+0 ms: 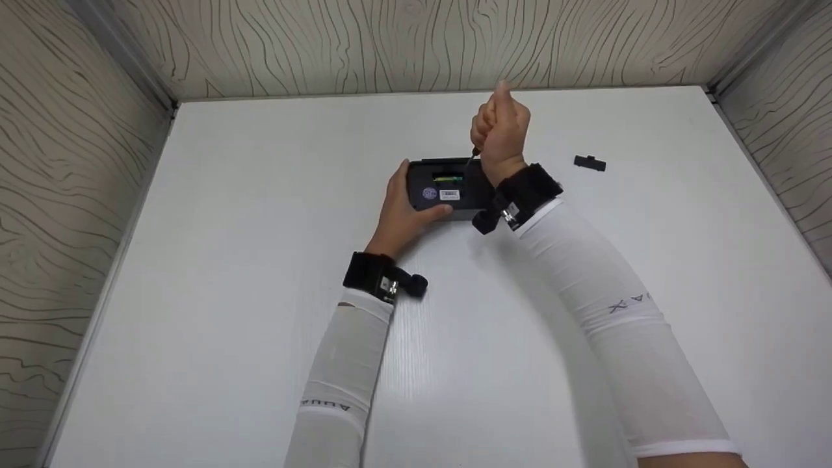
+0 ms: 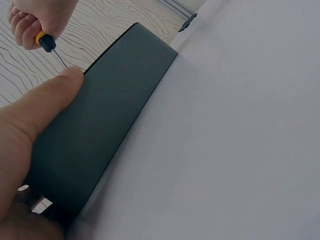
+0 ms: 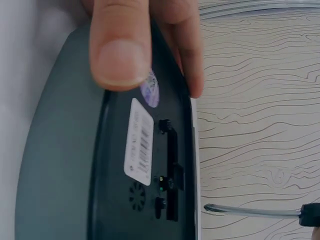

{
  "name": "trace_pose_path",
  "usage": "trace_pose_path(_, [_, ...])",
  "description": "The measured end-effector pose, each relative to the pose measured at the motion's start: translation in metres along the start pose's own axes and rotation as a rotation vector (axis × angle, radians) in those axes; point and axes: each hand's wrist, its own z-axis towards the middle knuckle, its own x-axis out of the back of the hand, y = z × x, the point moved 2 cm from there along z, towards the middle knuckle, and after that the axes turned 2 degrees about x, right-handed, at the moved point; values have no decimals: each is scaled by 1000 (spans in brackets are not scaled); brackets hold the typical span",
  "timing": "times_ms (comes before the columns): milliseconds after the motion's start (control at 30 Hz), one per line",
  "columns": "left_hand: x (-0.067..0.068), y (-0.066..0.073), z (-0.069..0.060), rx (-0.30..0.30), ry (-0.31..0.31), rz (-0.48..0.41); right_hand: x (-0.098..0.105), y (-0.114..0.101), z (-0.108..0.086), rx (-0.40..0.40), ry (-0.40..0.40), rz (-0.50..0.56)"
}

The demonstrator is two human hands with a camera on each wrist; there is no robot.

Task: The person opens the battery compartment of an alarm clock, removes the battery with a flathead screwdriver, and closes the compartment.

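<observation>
A dark, box-shaped electronic device (image 1: 421,181) has its back face up, showing a barcode label (image 3: 139,142), a round purple sticker (image 1: 429,193) and an uncovered battery compartment. Inside lies a yellow-green battery (image 1: 447,179). My left hand (image 1: 403,211) grips the device at its left end, thumb along the near side. Raised over the right end is my right hand (image 1: 502,130), fingers curled round a screwdriver (image 2: 46,42) with a black and yellow handle. In the right wrist view, its metal shaft (image 3: 255,212) points towards the compartment, apart from the device. The device's right end is partly hidden in the head view.
A small black battery cover (image 1: 589,162) lies on the white table (image 1: 260,260) to the right of the device. Wood-patterned panels (image 1: 390,45) stand along the back and both sides.
</observation>
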Motion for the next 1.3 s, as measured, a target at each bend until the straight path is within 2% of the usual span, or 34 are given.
trace_pose_path(300, [0,1,1,-2,8,-6,-1,10,-6,-18,-103,-106])
trace_pose_path(800, [0,0,1,-10,-1,-14,-5,17,-11,-39,-203,-229])
trace_pose_path(1067, [0,-1,1,1,-12,-32,-17,20,-19,-12,-362,-464])
trace_pose_path(1300, [2,1,1,-6,-12,-29,-22,23,-24,7,-424,-595])
